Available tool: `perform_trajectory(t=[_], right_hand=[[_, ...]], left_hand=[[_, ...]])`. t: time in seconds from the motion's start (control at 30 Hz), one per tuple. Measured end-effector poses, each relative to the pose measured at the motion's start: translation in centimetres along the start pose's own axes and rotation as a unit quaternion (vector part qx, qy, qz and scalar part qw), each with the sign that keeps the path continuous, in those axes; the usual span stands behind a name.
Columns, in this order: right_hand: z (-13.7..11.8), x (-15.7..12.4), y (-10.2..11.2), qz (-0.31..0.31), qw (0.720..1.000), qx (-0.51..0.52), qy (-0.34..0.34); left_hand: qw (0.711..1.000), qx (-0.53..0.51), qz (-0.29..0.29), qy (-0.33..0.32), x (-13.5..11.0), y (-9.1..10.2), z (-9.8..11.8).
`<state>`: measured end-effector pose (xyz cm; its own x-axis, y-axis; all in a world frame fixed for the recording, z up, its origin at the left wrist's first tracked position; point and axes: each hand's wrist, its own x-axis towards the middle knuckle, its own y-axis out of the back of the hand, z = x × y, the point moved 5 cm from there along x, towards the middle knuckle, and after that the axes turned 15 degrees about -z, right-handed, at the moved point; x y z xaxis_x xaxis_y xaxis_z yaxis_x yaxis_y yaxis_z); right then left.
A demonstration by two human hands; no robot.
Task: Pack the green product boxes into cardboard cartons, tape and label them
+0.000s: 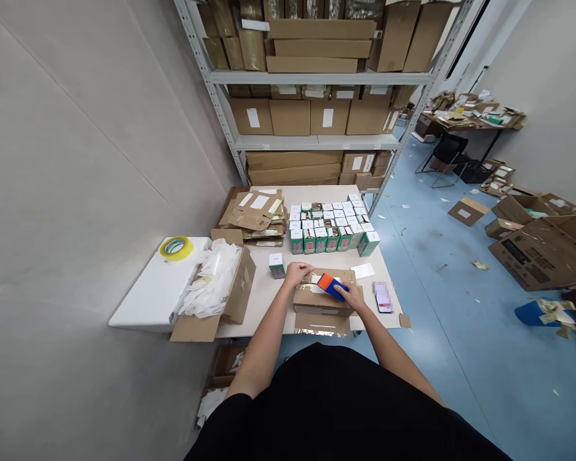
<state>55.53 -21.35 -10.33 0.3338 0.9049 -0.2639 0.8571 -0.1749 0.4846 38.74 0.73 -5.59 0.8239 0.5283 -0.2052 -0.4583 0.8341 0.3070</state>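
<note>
A cardboard box (317,299) lies in front of me at the table's near edge, with a flap hanging toward me and shiny clear tape on it. My right hand (352,296) grips a blue-and-orange block-shaped object (333,287) over the box; its exact kind is not clear. At the box's upper left corner is my left hand (298,273), its fingers pinched together; anything between them is too small to make out. A small white-and-green carton (277,266) stands just left of that hand. Beyond the box, several similar cartons (320,240) are lined up in rows.
On the left are an open box of white packing material (216,282) and a yellow tape roll (176,248). Flattened cardboard (256,211) is piled behind. A phone (383,298) lies at the right. Metal shelving (317,78) full of boxes rises beyond the table (259,307).
</note>
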Motion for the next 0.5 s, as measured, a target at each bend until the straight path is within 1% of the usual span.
perform_trajectory(t=[0.1, 0.17, 0.23, 0.3, 0.4, 0.43, 0.5], right_hand=[[-0.3, 0.1, 0.9, 0.015, 1.000, -0.012, 0.007], [-0.7, 0.2, 1.6, 0.021, 0.999, -0.031, 0.004], [-1.3, 0.4, 2.4, 0.022, 0.998, -0.066, -0.007], [-1.7, 0.2, 3.6, 0.021, 0.994, -0.105, -0.011], [-1.7, -0.6, 6.0, 0.031, 0.988, -0.150, -0.023], [-1.4, -0.9, 6.8, 0.033, 0.986, -0.162, -0.031], [-0.9, -1.3, 8.0, 0.029, 0.981, -0.186, -0.047]], left_hand=[[0.999, -0.045, 0.021, 0.018, 0.1, -0.4, -1.0], [0.998, -0.055, 0.021, 0.015, 0.2, -0.6, -1.4], [0.998, -0.058, 0.023, 0.023, 0.2, -0.3, -1.8], [0.996, -0.059, 0.054, 0.039, -0.1, 1.0, -2.6], [0.986, -0.075, 0.136, 0.062, -1.5, 4.3, -4.3], [0.984, -0.084, 0.144, 0.062, -2.0, 5.2, -5.0], [0.985, -0.089, 0.139, 0.057, -2.9, 6.3, -6.2]])
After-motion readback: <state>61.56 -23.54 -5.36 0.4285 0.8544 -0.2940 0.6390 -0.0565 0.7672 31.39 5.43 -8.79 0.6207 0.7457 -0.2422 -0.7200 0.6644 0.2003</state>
